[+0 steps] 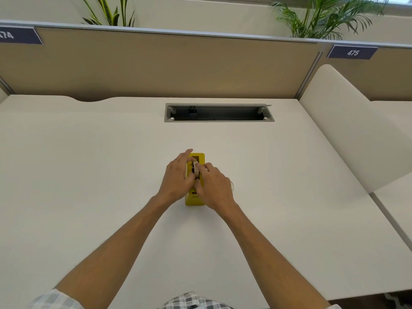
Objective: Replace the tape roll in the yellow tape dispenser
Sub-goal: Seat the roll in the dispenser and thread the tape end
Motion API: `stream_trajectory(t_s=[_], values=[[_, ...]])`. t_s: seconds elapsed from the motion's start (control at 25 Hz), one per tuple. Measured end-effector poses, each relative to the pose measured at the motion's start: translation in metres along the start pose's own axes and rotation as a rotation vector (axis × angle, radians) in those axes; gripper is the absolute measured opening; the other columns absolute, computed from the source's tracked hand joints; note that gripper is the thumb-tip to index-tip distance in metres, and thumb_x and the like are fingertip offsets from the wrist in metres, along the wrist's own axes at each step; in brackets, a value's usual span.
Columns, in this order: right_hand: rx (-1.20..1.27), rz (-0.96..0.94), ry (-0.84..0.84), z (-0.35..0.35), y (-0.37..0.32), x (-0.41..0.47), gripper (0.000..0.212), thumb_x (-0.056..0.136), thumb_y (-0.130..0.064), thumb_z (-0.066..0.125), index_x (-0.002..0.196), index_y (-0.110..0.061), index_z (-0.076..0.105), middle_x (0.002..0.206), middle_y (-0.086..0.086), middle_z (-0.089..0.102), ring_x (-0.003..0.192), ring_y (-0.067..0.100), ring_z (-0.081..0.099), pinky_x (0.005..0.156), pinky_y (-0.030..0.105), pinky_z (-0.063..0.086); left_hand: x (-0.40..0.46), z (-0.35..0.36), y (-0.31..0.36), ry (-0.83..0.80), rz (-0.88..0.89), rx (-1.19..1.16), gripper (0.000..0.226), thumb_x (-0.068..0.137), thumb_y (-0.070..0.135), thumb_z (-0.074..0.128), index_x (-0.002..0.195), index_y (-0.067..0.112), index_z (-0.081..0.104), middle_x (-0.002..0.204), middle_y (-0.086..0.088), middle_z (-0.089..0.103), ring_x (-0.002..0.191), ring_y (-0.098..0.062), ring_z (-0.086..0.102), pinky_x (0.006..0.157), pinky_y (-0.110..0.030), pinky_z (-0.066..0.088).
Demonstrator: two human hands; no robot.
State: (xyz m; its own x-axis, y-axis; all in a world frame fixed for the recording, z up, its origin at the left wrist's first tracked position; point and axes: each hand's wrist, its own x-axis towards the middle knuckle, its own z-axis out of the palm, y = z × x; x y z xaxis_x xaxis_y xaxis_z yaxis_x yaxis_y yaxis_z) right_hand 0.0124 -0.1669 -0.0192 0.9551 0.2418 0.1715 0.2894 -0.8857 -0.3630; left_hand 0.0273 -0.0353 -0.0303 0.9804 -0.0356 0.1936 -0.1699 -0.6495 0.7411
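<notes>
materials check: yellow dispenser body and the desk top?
yellow dispenser: likely moulded plastic, uniform saturated yellow, smooth with a slight sheen, though painted metal can't be ruled out. Desk top: looks like matte off-white laminate, flat and even, with no grain visible.

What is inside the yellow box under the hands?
A pale tape roll stands in the slot of the yellow tape dispenser. The left hand and right hand pinch it, and they cover most of the slot, so the rest is hidden.
</notes>
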Motion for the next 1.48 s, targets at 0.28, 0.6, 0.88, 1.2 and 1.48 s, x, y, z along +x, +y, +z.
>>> stream_trajectory(t_s=[0.28,0.6,0.88,1.2,1.48], values=[[-0.005,-0.011,0.006,0.000,0.000,0.000,0.041,0.094,-0.025,0.052,0.134,-0.019,0.046,0.114,0.002,0.059,0.094,0.023,0.060,0.064,0.033,0.046,0.006,0.001,-0.002,-0.084,-0.020,0.086,0.066,0.094,0.033,0.055,0.150,0.025,0.022,0.146,0.000,0.044,0.132,-0.024,0.043,0.109,-0.043,0.034],[0.005,-0.001,0.003,0.000,0.000,0.000,0.042,0.094,-0.025,0.052,0.135,-0.019,0.046,0.113,0.002,0.059,0.095,0.023,0.059,0.063,0.032,0.044,0.000,0.003,0.001,0.012,0.047,0.018,0.058,0.094,0.024,0.056,0.146,0.026,0.031,0.136,0.002,0.054,0.129,-0.019,0.047,0.106,-0.030,0.030],[0.009,-0.005,0.001,-0.001,0.001,0.000,0.041,0.094,-0.025,0.050,0.135,-0.019,0.046,0.117,0.002,0.059,0.097,0.023,0.059,0.064,0.031,0.041,0.007,-0.002,-0.005,-0.121,-0.023,0.103,0.063,0.094,0.033,0.056,0.149,0.022,0.026,0.147,0.000,0.043,0.134,-0.024,0.040,0.112,-0.043,0.033],[0.017,0.006,-0.040,-0.007,0.001,0.006,0.047,0.095,-0.026,0.048,0.142,-0.022,0.041,0.119,0.003,0.057,0.101,0.025,0.058,0.072,0.038,0.049,0.006,-0.005,-0.004,-0.063,0.034,0.074,0.060,0.081,0.014,0.070,0.137,0.016,0.048,0.137,-0.002,0.052,0.124,-0.024,0.050,0.107,-0.045,0.039],[0.007,-0.018,-0.034,-0.010,0.002,0.008,0.040,0.097,-0.026,0.048,0.137,-0.023,0.048,0.114,0.003,0.059,0.098,0.024,0.059,0.070,0.036,0.051,0.007,-0.003,-0.009,-0.066,-0.017,0.125,0.049,0.083,0.020,0.070,0.130,0.024,0.055,0.148,-0.006,0.043,0.133,-0.029,0.041,0.111,-0.044,0.031]])
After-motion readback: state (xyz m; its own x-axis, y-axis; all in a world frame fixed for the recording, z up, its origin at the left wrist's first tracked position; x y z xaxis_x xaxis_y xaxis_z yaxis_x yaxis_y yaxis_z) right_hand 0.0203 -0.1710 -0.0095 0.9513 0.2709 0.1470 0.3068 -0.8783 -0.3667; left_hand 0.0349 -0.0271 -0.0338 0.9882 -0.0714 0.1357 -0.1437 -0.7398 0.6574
